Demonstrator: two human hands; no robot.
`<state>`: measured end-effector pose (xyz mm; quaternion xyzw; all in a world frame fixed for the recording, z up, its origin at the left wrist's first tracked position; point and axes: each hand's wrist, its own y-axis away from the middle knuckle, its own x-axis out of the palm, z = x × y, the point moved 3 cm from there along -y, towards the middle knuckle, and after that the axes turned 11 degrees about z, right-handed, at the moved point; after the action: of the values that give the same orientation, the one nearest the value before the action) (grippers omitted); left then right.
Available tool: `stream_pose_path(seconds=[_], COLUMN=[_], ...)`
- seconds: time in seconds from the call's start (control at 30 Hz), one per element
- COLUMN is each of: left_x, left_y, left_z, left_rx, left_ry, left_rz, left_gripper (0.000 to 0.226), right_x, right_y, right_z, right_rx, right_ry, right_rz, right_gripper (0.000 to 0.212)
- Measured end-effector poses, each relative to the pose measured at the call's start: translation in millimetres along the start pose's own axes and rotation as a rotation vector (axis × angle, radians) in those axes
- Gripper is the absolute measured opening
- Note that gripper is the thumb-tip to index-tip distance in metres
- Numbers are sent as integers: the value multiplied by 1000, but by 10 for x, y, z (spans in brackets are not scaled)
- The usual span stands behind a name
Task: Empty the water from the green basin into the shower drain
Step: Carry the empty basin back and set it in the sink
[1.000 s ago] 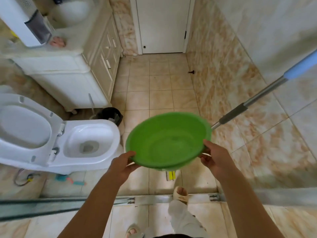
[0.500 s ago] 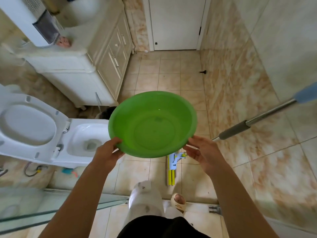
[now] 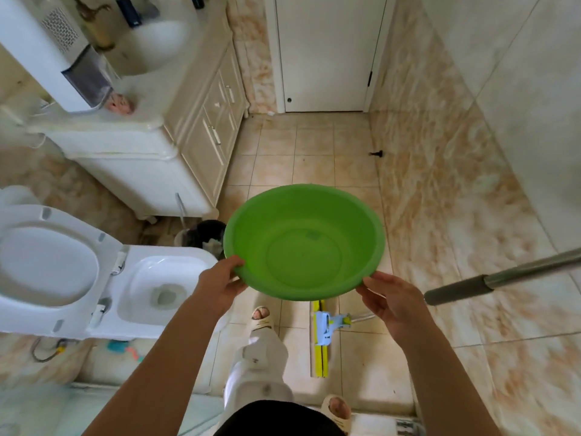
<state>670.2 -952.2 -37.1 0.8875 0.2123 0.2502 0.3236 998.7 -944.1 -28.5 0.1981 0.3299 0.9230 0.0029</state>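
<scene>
The round green basin (image 3: pixel 304 242) hangs in the air in front of me, above the tiled floor, its opening tipped toward me. I see no water inside it. My left hand (image 3: pixel 220 283) grips the rim at its lower left. My right hand (image 3: pixel 391 298) grips the rim at its lower right. The shower drain is not in view.
An open white toilet (image 3: pixel 94 278) stands at the left, a white vanity cabinet (image 3: pixel 176 146) beyond it. A mop with a yellow head (image 3: pixel 321 341) lies on the floor under the basin, its metal handle (image 3: pixel 503 276) slanting up to the right. A shut white door (image 3: pixel 323 55) is ahead.
The basin has tilted from nearly level to opening toward me and risen in view. I have stepped over the shower threshold toward the door, both hands holding on throughout.
</scene>
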Motion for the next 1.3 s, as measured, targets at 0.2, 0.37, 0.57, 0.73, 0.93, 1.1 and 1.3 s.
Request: stream_pose_path(seconds=[0.2,0.37,0.57,0.73,0.93,1.1,1.3], left_x=[43,-257,-621,-947,-924,-646,-264], left_y=[-869,-1409,-1948,-2162,-2360,-2645,-3204], left_z=[-584,-1302,-2044,-2568,-2941,-3044,-3268], left_rx=[-76,-99,-111,-45,10,-14,-29], left_ry=[-15,9,26,117,164,175,143], left_rz=[79,48,43,3,-12,-23,-26], left_gripper=[12,9,15,35,34,28,28], right_x=[510,1374,2329,2943,3288,3186,3225], right_y=[-708,-1302,-1957,-2351,-2661,-2925,-3661], right_z=[232,475,703,813,1037,1256,1652], right_rx=[-18,14,-15,9,-20,-20,3], right_ry=[10,66,108,155,167,123,43], right_rz=[-39,4,84,165,235,218,259], right_gripper=[25,29,39,39,40,43,35])
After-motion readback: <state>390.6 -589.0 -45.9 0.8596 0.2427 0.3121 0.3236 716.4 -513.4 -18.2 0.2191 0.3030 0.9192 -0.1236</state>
